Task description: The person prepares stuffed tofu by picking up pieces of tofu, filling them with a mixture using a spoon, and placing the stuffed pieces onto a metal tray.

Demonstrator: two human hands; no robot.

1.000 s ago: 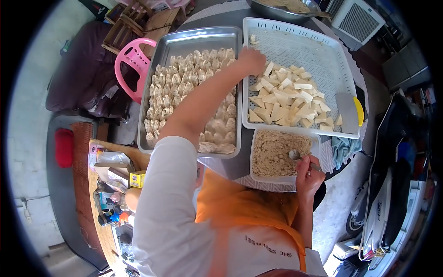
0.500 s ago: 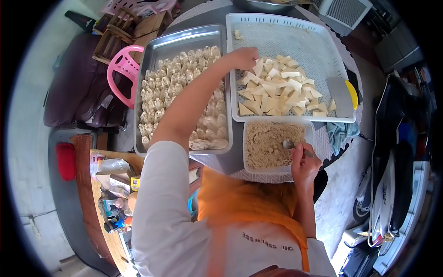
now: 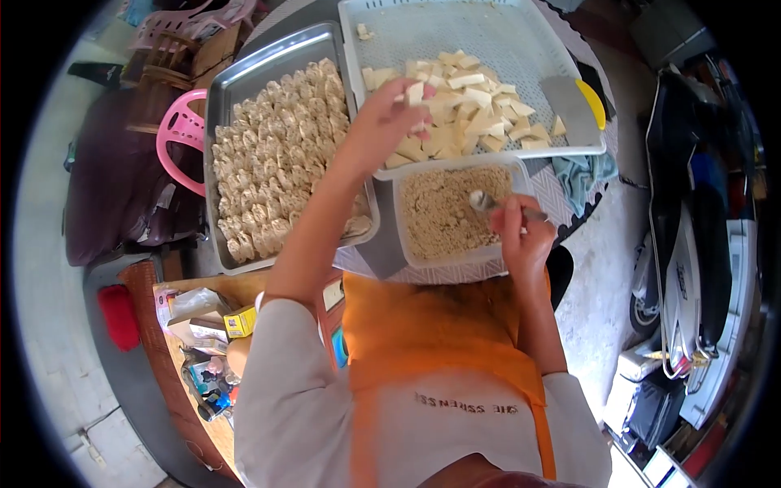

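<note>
My left hand (image 3: 392,122) is raised over the near left part of a white plastic tray (image 3: 366,61), its fingers closed on a pale tofu piece (image 3: 416,93). Beside and beyond it, more cut tofu pieces (image 3: 480,110) lie heaped in the tray. My right hand (image 3: 525,232) grips a metal spoon (image 3: 482,200), whose bowl sits above a tub (image 3: 399,207) of light brown minced filling (image 3: 443,211). Left of these stands a metal tray (image 3: 244,65) packed with rows of stuffed-looking pieces (image 3: 277,154).
A scraper with a yellow handle (image 3: 592,102) rests in the white tray's right end. A blue-green cloth (image 3: 584,175) lies on the table by the tub. Left of the metal tray is a pink chair (image 3: 181,134); a wooden table (image 3: 183,358) with small items stands nearer me.
My left hand has drawn back from the heap toward me, a tofu piece now showing in its fingers. My right hand still holds the spoon over the tub. The whole view has shifted.
</note>
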